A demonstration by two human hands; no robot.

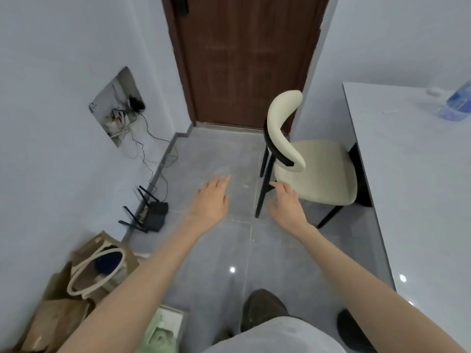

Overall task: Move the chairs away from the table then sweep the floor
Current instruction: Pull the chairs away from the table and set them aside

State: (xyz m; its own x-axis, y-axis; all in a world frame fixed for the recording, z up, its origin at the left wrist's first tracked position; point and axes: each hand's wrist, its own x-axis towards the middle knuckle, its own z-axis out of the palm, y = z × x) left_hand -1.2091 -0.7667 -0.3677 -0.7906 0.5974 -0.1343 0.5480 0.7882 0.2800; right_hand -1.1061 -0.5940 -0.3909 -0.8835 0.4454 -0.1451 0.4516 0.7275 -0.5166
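Head view, looking down on grey floor [216,154]. Near centre, left hand [211,200] stretched out over tile, fingers straight and close together, holding nothing. Just at its 3 o'clock, right hand [286,203], fingers loosely spread and empty, tips just beside a black leg of cream chair [316,169]; contact hard to tell. Chair at 2 o'clock, seat edge tucked under white table [420,174] at 3 o'clock. Router [155,212] at 9 o'clock by wall, tote bag [102,266] at 7 o'clock.
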